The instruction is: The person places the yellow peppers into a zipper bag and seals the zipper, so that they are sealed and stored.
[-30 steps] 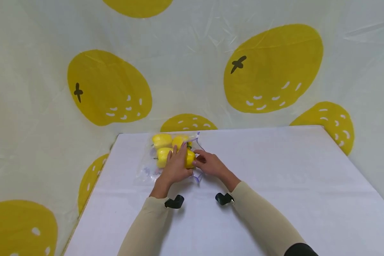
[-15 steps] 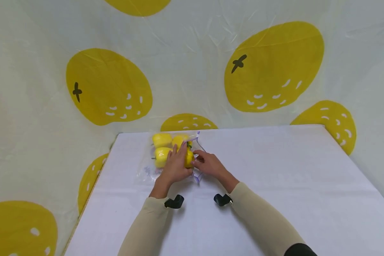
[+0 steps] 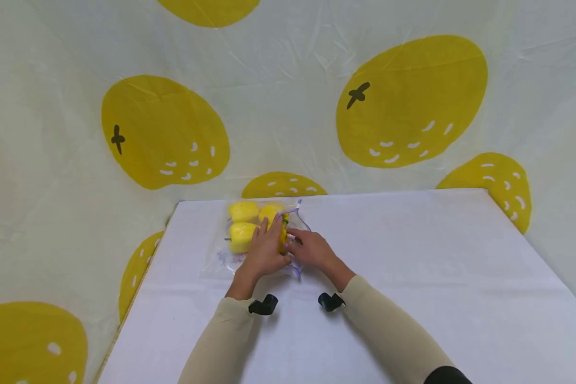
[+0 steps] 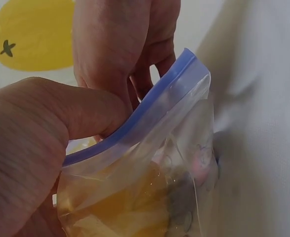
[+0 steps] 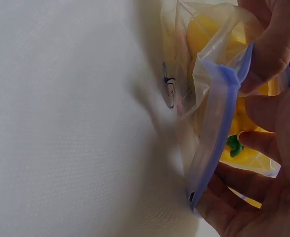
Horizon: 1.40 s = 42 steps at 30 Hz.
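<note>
A clear zip bag [image 3: 220, 261] with a purple-blue zip edge [image 5: 224, 118] lies at the table's far left. Inside show yellow bell peppers [image 3: 242, 237], their stems pointing left. My left hand [image 3: 264, 253] lies over the bag's mouth, its thumb [image 4: 93, 111] gripping the zip edge. From the right, my right hand [image 3: 314, 248] reaches into the mouth. Its fingertips hold another yellow bell pepper [image 5: 241, 118] near the green stem [image 5: 235, 146], and its lower fingers touch the zip edge. The left hand hides much of this pepper in the head view.
A white-covered table [image 3: 413, 256] extends to the right of the bag. Behind it hangs a pale backdrop [image 3: 288, 96] printed with large yellow fruit shapes. Black wrist cameras [image 3: 331, 302] sit at both sleeve cuffs.
The right hand has moved slightly left, and the pepper at its fingertips has gone further into the bag. The front left pepper has shifted left. The left hand stays nearly still.
</note>
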### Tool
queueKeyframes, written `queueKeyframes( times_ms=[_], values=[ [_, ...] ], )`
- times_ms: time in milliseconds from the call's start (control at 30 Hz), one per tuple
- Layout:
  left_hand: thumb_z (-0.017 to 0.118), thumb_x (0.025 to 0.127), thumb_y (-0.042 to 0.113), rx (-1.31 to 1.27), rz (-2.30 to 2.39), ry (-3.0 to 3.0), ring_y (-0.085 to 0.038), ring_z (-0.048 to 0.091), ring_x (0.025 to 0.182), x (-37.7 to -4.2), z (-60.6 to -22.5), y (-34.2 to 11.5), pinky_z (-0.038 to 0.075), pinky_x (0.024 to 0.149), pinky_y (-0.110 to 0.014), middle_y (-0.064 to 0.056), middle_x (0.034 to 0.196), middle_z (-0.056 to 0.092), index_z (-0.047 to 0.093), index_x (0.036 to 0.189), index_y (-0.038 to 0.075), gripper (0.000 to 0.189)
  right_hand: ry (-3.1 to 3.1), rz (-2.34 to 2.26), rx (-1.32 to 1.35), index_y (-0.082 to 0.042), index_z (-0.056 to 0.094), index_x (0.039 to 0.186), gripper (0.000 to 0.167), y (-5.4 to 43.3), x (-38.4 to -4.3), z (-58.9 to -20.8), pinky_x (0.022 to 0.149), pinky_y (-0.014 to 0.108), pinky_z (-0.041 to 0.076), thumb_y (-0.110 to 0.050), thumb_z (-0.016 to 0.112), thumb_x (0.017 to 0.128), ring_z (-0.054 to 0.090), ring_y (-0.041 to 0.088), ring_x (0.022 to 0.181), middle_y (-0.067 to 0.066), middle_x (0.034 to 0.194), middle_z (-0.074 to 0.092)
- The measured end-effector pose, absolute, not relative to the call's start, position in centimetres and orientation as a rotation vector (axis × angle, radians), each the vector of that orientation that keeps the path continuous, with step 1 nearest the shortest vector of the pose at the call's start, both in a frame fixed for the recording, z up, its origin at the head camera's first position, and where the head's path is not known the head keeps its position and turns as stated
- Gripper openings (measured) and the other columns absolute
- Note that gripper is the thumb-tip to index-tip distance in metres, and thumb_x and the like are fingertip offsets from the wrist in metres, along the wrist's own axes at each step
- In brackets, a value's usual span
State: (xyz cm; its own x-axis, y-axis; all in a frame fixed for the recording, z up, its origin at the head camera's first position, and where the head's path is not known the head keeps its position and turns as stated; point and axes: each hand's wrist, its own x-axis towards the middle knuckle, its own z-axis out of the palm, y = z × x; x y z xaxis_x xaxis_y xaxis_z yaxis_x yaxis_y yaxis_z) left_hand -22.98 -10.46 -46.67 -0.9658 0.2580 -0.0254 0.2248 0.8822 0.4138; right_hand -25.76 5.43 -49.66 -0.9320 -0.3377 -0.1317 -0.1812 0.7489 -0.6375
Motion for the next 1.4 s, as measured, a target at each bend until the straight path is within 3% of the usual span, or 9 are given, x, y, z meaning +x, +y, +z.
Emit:
queueKeyframes(
  times_ms=[400, 667, 900, 1133, 1400],
  values=[
    [0.079, 0.083, 0.025, 0.389, 0.599, 2.982, -0.040, 0.011, 0.164, -23.0, -46.6, -10.3, 0.008, 0.133, -0.061, -0.008, 0.176, 0.018, 0.021, 0.166, 0.006, 0.104, 2.777, -0.899, -0.514, -0.015, 0.056, 0.151, 0.052, 5.1, -25.7, -49.4, 0.114, 0.052, 0.048, -0.037, 0.058, 0.104, 0.063, 0.034, 0.133, 0.012, 0.140, 0.069],
    [0.080, 0.083, 0.026, 0.392, 0.579, 2.995, -0.040, 0.010, 0.164, -23.1, -46.8, -10.2, 0.005, 0.133, -0.060, -0.007, 0.176, 0.018, 0.021, 0.166, 0.006, 0.104, 2.764, -1.005, -0.452, -0.021, 0.059, 0.149, 0.049, 5.3, -25.6, -49.6, 0.102, 0.048, 0.057, -0.037, 0.062, 0.103, 0.070, 0.025, 0.111, 0.007, 0.128, 0.076],
    [0.080, 0.083, 0.025, 0.385, 0.589, 2.987, -0.040, 0.009, 0.164, -23.0, -47.0, -10.2, 0.003, 0.133, -0.060, -0.007, 0.177, 0.016, 0.021, 0.166, 0.006, 0.104, 2.734, -0.959, -0.467, -0.023, 0.053, 0.154, 0.050, 5.2, -25.5, -49.4, 0.107, 0.050, 0.054, -0.034, 0.057, 0.105, 0.068, 0.029, 0.123, 0.009, 0.136, 0.072],
    [0.083, 0.082, 0.029, 0.371, 0.584, 2.979, -0.038, 0.007, 0.165, -23.1, -47.0, -10.2, 0.000, 0.134, -0.058, -0.006, 0.177, 0.015, 0.020, 0.167, 0.007, 0.108, 2.648, -1.072, -0.539, -0.021, 0.055, 0.153, 0.051, 5.9, -25.7, -49.6, 0.105, 0.048, 0.056, -0.019, 0.058, 0.102, 0.069, 0.027, 0.113, 0.011, 0.126, 0.074],
    [0.083, 0.082, 0.027, 0.381, 0.581, 2.986, -0.039, 0.007, 0.165, -23.0, -47.1, -10.1, 0.000, 0.133, -0.059, -0.007, 0.177, 0.015, 0.021, 0.166, 0.006, 0.107, 2.535, -1.205, -0.649, -0.019, 0.054, 0.153, 0.057, 6.7, -25.8, -49.9, 0.107, 0.047, 0.055, -0.006, 0.056, 0.098, 0.069, 0.028, 0.119, 0.013, 0.136, 0.071]
  ],
)
